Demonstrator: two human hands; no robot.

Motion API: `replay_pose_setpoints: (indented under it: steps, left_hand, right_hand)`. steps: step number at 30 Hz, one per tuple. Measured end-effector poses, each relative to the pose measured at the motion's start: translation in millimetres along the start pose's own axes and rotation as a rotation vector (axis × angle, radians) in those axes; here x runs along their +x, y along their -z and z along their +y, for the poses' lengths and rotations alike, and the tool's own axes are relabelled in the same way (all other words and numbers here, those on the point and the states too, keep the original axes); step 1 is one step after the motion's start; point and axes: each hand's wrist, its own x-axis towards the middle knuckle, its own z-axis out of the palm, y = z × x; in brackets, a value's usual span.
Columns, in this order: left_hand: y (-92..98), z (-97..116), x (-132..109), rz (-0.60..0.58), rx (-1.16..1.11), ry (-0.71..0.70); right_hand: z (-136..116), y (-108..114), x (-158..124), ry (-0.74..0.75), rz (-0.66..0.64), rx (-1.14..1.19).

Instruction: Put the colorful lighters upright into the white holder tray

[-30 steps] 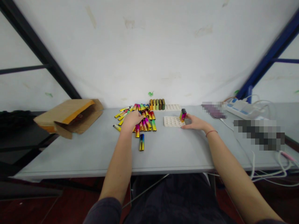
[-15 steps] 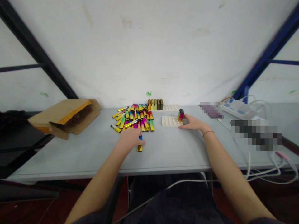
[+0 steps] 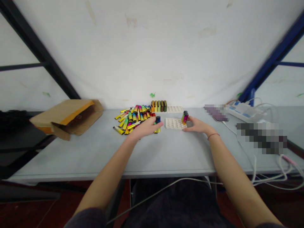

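Note:
My left hand (image 3: 146, 126) is closed on a lighter (image 3: 158, 119), its dark blue top showing above the fingers, just left of a white tray with rows of holes (image 3: 173, 123). My right hand (image 3: 198, 125) grips the right end of this tray, thumb at the near corner and fingers by the far side. Upright lighters (image 3: 184, 118), pink and gold with dark tops, stand at the tray's right end beside those fingers. A heap of shiny multicoloured lighters (image 3: 130, 117) lies to the left, partly behind my left hand.
Against the wall, upright lighters (image 3: 159, 106) stand in rows next to a second white tray (image 3: 175, 109). An opened cardboard box (image 3: 63, 115) is at the left. On the right lie a phone (image 3: 217, 113), a power strip (image 3: 245, 110), a blurred-out dark object (image 3: 261, 136) and white cables (image 3: 282, 172).
My left hand has picked up the lighter from the table's front and carried it right and away from me, towards the near tray. My right hand stays at the tray.

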Motion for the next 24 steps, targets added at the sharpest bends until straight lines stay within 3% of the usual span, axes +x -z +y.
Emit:
replay_pose_setpoints:
  steps: [3,6,8,12,18,24]
  left_hand:
    - [-19.3,5,32,-0.001,-0.370,-0.152]
    - [-43.9,7,55,-0.012,-0.620,-0.040]
    - [-56.9,5,62,0.044,-0.699,0.026]
    - [-69.5,0,61,0.059,-0.829,0.131]
    - [-73.6,10,46,-0.155,-1.245,0.286]
    - [-79.6,18,39,-0.081,-1.333,0.315]
  right_hand:
    - [3,3,0,0.005,0.000,0.078]
    - [8,5,1,0.041,0.006,0.145]
    - [11,5,2,0.069,0.004,0.167]
    - [14,4,7,0.077,0.012,0.155]
    - [16,0,11,0.066,0.042,0.120]
    - [15,-3,9,0.056,0.052,0.075]
